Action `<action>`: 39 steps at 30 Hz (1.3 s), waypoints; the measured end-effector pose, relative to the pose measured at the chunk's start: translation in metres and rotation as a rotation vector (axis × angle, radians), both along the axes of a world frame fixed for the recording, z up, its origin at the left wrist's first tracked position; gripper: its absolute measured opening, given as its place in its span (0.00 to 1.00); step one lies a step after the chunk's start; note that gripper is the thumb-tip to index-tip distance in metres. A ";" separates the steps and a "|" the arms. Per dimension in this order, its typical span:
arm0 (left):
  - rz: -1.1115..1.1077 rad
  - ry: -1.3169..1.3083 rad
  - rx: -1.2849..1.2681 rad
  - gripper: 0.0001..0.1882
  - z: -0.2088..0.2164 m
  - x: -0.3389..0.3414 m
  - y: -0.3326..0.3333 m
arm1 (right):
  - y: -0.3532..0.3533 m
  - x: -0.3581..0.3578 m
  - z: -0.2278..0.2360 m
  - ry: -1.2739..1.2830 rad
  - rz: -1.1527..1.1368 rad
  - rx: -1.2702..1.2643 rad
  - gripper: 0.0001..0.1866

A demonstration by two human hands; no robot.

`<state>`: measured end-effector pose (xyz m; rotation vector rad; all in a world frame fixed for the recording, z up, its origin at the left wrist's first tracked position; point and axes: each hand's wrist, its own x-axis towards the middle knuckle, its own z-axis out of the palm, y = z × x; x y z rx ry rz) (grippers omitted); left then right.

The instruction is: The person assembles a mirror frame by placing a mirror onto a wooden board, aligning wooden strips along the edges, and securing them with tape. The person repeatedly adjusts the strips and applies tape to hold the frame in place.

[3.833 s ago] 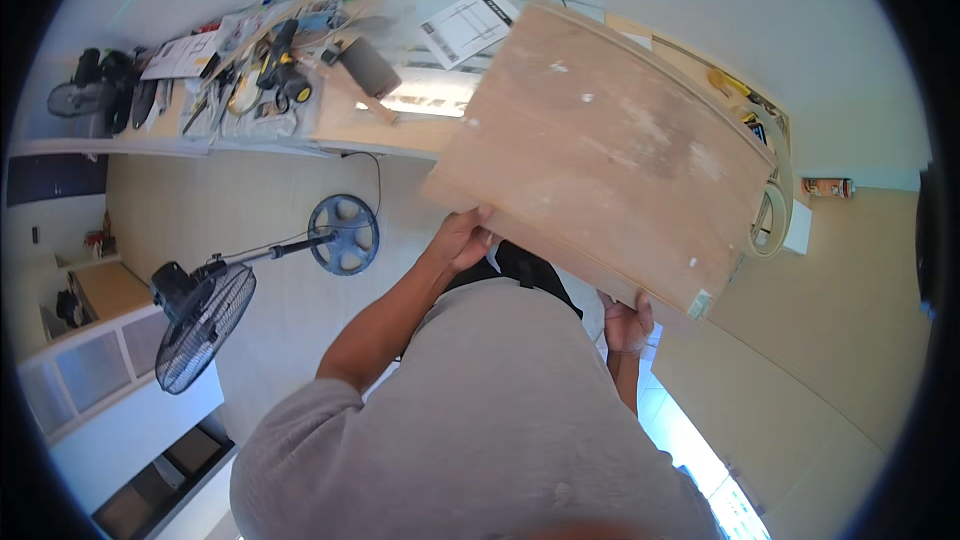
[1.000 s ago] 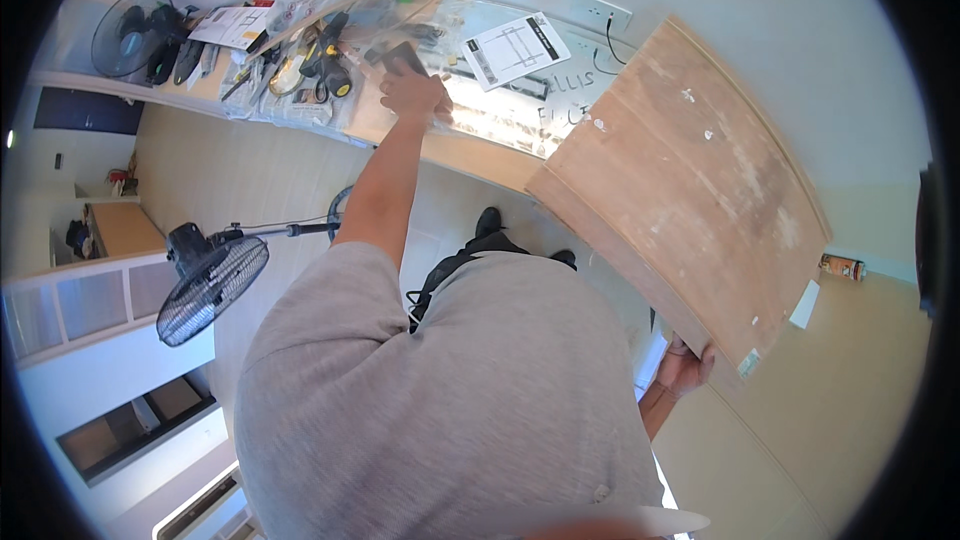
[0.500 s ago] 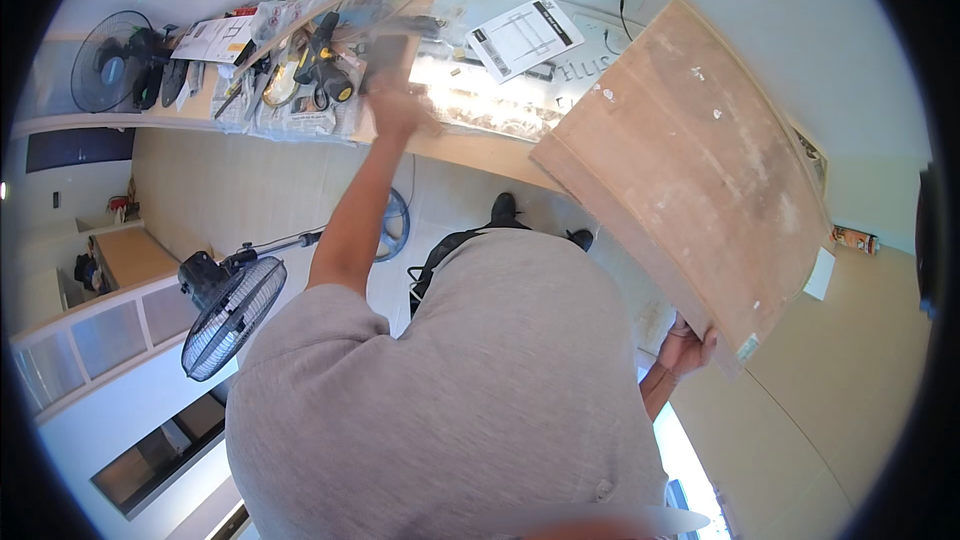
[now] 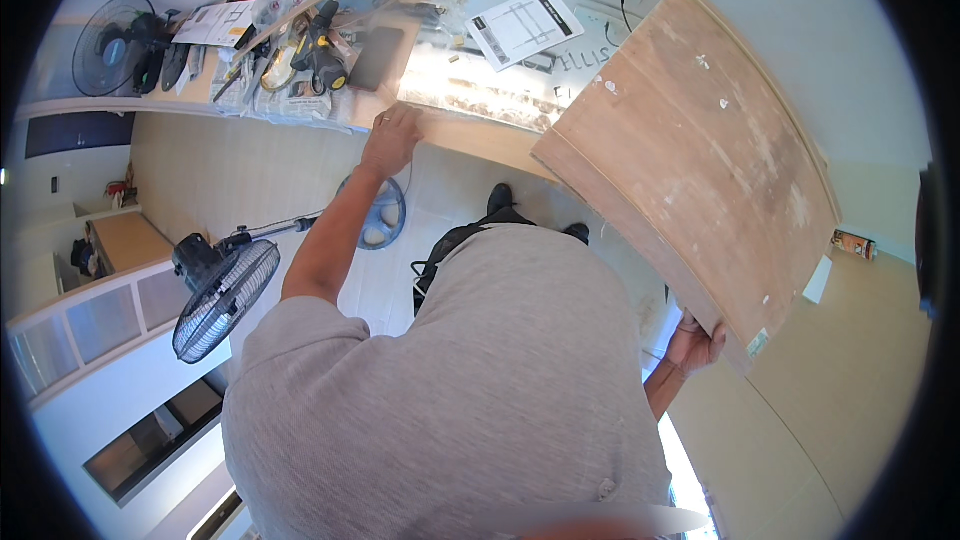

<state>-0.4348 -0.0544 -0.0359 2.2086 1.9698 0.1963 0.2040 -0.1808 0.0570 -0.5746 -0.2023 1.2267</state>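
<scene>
With my right grip (image 4: 697, 342) closed on its near edge, the panel (image 4: 690, 170) spreads ahead of that grip, probably stiff, heavyish and best taken at opposite edges; my left grip (image 4: 393, 138) touches the bench (image 4: 485, 140), closure unclear.

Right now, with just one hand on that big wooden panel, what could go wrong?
The wooden panel might tip or slip, since only the right hand is seen holding it. The left hand, at the edge of the counter, could bump the dark flat object nearby.
</scene>
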 end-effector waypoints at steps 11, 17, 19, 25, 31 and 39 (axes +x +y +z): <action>0.103 -0.300 -0.042 0.21 0.003 -0.008 -0.008 | -0.008 0.009 -0.002 -0.041 0.023 -0.027 0.37; 0.352 -0.134 0.153 0.24 -0.020 -0.004 0.031 | -0.012 0.013 -0.008 -0.037 0.000 -0.042 0.36; 0.493 -0.192 0.177 0.28 -0.031 -0.003 0.056 | -0.015 0.014 -0.013 -0.022 -0.027 -0.046 0.36; 0.769 0.049 -0.084 0.42 -0.045 0.031 0.104 | -0.024 0.019 -0.021 -0.034 -0.033 -0.039 0.36; 0.908 0.051 -0.173 0.48 -0.024 0.048 0.116 | -0.019 0.018 -0.021 0.006 -0.073 -0.050 0.37; 0.910 0.041 -0.245 0.47 -0.002 0.076 0.084 | -0.010 0.038 -0.020 -0.053 -0.061 -0.060 0.37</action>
